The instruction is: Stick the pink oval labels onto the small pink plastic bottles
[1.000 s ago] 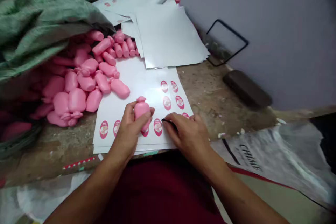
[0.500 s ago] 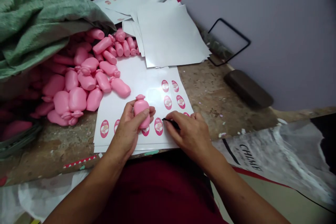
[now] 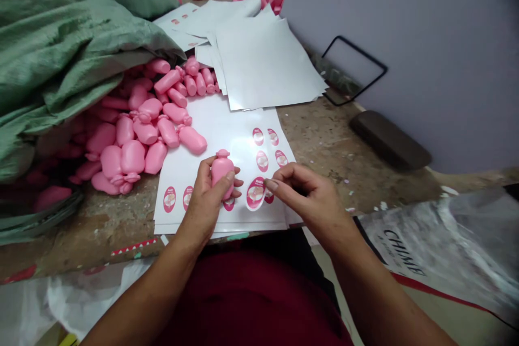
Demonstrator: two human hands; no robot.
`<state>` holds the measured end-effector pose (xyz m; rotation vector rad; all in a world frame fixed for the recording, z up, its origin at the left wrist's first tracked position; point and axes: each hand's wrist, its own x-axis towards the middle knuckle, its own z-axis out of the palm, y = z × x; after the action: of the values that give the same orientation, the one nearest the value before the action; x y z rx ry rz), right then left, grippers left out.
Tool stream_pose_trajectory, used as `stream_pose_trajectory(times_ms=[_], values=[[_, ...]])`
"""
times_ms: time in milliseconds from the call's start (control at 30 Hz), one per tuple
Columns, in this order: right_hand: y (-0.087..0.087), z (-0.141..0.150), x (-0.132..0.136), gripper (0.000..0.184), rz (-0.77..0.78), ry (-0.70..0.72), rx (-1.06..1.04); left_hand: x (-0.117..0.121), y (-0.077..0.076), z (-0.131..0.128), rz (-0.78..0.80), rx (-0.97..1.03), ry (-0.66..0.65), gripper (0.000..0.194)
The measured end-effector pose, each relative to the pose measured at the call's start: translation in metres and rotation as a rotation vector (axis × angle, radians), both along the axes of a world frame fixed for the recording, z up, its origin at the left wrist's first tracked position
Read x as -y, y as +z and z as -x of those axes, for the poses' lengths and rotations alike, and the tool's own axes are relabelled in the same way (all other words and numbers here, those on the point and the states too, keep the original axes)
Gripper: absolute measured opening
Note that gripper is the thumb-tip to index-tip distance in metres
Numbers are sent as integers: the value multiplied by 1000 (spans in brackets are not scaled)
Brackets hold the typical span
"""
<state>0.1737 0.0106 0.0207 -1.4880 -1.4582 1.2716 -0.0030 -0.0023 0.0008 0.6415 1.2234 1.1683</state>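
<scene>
A small pink bottle point(image 3: 221, 168) stands roughly upright in my left hand point(image 3: 207, 186), with the thumb across its front and the fingers behind. My right hand point(image 3: 310, 189) pinches the edge of an oval pink sticker point(image 3: 255, 193) between thumb and forefinger. The sticker is lifted off the white sticker sheet point(image 3: 211, 221) and hangs just right of the bottle, apart from it. Other oval stickers remain on the sheet, in a row near its front edge and in a group at its right. Whether a dark tool is still inside the right hand is hidden.
Many pink bottles point(image 3: 133, 157) spill from a green sack point(image 3: 60, 59) on the left. Loose white sheets point(image 3: 267, 65) lie behind the sticker sheet. A dark brown case point(image 3: 389, 140) and a black wire frame point(image 3: 360, 48) are by the wall at right.
My right hand has peeled an oval sticker off the sheet and raised it beside the bottle. The dark tool at its fingertips no longer shows. My left hand keeps the bottle; the view has shifted slightly.
</scene>
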Motion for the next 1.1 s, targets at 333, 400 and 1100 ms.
stream_pose_trajectory(times_ms=[333, 400, 1100], values=[[4, 14, 2, 26, -4, 76, -16, 13, 22, -6, 129, 392, -70, 56], [3, 15, 2, 26, 16, 77, -16, 15, 24, -6, 131, 398, -86, 59], [-2, 14, 2, 27, 53, 80, -58, 17, 22, -7, 111, 336, -126, 61]])
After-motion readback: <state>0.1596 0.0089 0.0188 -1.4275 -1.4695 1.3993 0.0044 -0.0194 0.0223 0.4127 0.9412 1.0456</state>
